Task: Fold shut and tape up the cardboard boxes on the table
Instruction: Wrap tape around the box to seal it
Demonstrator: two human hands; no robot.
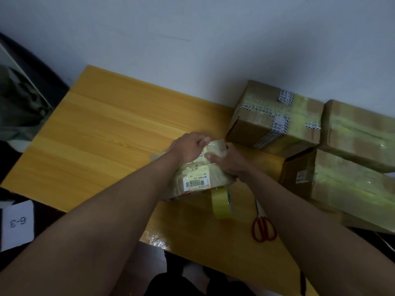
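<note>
A small box (201, 178), wrapped in clear tape, sits mid-worktop (102, 133) with its long axis running from the person toward the wall (192, 35), barcode label facing up. The left hand (188, 146) curls its grip over the far top edge; the right hand (228, 159) pinches the tape there. A tape roll (222, 202) stands on edge just beside the box, red scissors (264, 228) nearby. Three taped boxes (275, 116) crowd the right side against the pale wall.

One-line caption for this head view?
Both hands, left and right, grip a small taped box on the wooden table, tape roll and scissors nearby.
</note>
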